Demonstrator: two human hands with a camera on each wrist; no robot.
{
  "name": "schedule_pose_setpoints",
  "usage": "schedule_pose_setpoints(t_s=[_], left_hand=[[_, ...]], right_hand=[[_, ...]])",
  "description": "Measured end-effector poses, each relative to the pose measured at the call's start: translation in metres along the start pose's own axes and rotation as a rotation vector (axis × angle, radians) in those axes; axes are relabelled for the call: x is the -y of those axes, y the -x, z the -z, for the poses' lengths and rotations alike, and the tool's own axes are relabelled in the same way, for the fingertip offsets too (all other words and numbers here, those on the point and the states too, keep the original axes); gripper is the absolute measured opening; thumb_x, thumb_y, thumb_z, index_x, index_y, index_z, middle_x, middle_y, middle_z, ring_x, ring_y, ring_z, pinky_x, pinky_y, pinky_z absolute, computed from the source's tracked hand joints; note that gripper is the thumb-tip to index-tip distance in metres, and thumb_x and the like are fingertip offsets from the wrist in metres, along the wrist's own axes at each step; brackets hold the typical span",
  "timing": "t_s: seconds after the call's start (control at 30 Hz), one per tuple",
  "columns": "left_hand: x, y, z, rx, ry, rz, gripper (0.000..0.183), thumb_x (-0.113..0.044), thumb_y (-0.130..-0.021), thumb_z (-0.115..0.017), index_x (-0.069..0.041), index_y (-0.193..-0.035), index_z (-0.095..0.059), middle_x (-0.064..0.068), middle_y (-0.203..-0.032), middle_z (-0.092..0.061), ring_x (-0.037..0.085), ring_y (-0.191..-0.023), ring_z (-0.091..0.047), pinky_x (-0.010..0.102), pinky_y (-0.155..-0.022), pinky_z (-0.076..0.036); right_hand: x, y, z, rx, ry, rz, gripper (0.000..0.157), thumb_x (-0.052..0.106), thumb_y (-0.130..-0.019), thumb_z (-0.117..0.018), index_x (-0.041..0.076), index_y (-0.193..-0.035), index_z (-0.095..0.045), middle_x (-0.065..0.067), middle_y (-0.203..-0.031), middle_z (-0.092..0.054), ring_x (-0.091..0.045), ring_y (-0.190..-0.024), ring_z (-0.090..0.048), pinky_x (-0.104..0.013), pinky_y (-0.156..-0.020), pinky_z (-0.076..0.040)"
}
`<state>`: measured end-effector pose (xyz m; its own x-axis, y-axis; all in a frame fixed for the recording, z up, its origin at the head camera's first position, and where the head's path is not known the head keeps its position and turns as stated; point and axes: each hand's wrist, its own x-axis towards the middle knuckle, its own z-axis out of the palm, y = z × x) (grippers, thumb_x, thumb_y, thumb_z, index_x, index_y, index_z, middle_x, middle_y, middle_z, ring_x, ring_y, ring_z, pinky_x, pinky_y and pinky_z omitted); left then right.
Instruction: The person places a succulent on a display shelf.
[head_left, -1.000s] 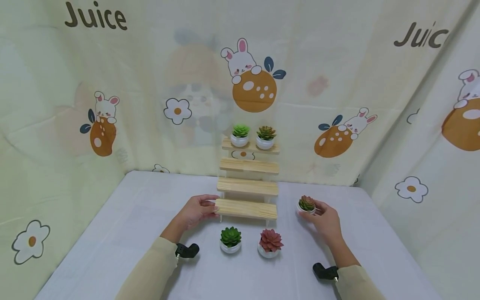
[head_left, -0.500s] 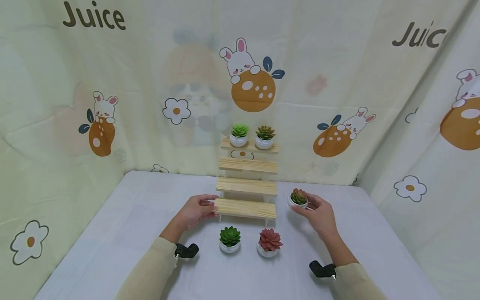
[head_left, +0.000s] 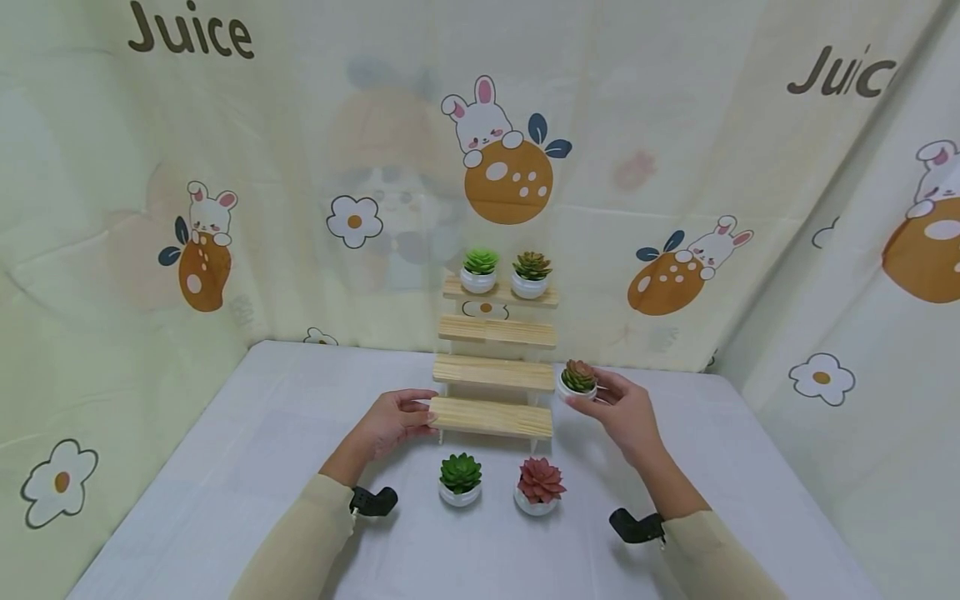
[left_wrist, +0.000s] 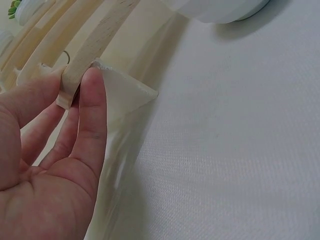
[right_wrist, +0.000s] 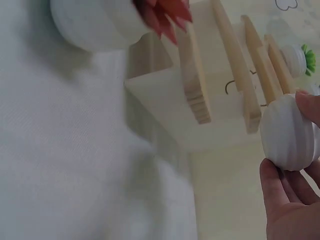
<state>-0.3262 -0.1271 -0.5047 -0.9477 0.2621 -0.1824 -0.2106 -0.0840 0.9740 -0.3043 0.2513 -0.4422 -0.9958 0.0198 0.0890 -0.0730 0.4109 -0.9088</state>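
Right of centre, pinching a potted plant in right-hand fingers; left of centre, pinching the end of the lowest shelf in left-hand fingers.

Head view: soft, even light, middling bright, apparently from overhead. Pale, smooth-edged shadows on the white table, beneath left sleeve and right hand. Backdrop cloth tinted yellow-green at left, greyer at right; dark lettering sharp. Left wrist view: greyer, low contrast; wooden planks bow toward the upper-left corner; soft shadow under white pot. Right wrist view: dim, bluish-grey; red succulent slightly blurred, tabletop shadows broad and hazy.
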Motion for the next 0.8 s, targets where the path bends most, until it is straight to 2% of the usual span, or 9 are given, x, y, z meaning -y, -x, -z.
schedule_pose_setpoints(t_s=[0.2, 0.5, 0.8], left_hand=[[0.000, 0.000, -0.001, -0.006, -0.004, 0.002, 0.050, 0.009, -0.093, -0.067, 0.004, -0.142, -0.056, 0.016, -0.115, -0.068, 0.019, -0.094, -0.071, 0.033, -0.084, -0.065], [0.002, -0.002, -0.002, -0.029, 0.000, 0.026, 0.049, 0.007, -0.093, -0.068, 0.000, -0.140, -0.059, 0.016, -0.114, -0.065, 0.019, -0.093, -0.071, 0.036, -0.086, -0.065], [0.001, 0.000, -0.001, -0.016, 0.000, 0.019, 0.050, 0.006, -0.093, -0.069, 0.001, -0.142, -0.058, 0.017, -0.118, -0.067, 0.020, -0.095, -0.072, 0.034, -0.085, -0.065]], right_hand=[[0.015, -0.004, -0.009, 0.030, -0.021, 0.017, 0.078, 0.040, -0.081, -0.087, 0.014, -0.148, -0.056, -0.013, -0.145, -0.060, -0.029, -0.128, -0.063, -0.027, -0.099, -0.059], [0.038, -0.011, -0.025, 0.059, -0.072, 0.046, 0.074, 0.032, -0.082, -0.088, 0.010, -0.145, -0.057, -0.015, -0.140, -0.064, -0.027, -0.124, -0.065, -0.019, -0.094, -0.059], [0.057, -0.025, -0.041, 0.064, -0.069, 0.055, 0.071, 0.030, -0.081, -0.089, 0.014, -0.144, -0.060, -0.012, -0.138, -0.065, -0.021, -0.113, -0.067, -0.020, -0.093, -0.060]])
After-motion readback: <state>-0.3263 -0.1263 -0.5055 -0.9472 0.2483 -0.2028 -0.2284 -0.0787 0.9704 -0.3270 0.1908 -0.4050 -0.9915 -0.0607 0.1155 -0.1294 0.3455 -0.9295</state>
